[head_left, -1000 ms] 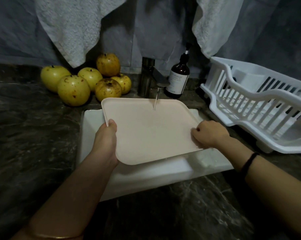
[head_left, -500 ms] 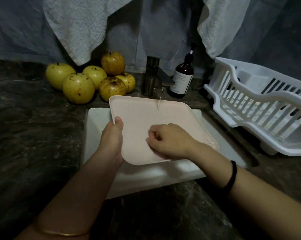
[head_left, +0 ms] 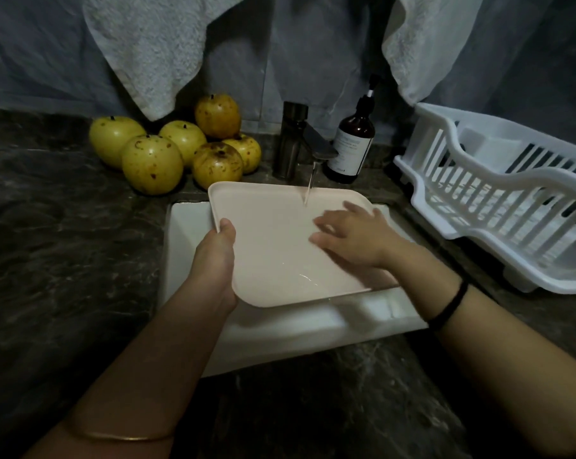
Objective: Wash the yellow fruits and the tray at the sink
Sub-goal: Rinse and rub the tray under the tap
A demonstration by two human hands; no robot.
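1. Pale pink rectangular plastic tray [head_left: 270, 246]: held over the white rectangular sink [head_left: 280, 329]. Its far edge is under the thin water stream [head_left: 310, 183] from the dark metal tap [head_left: 293, 140] at 12 o'clock.
2. My left hand [head_left: 214, 260]: curled round the tray's 9 o'clock edge, thumb on top of the rim, fingers beneath and hidden.
3. My right hand [head_left: 349, 240]: fingers spread and straight, lying flat on the tray's upper face toward 3 o'clock, grasping nothing.
4. Six yellow spotted round fruits [head_left: 152, 164]: heaped on the dark marble counter [head_left: 65, 260] at the tray's 10 o'clock, apart from both hands.
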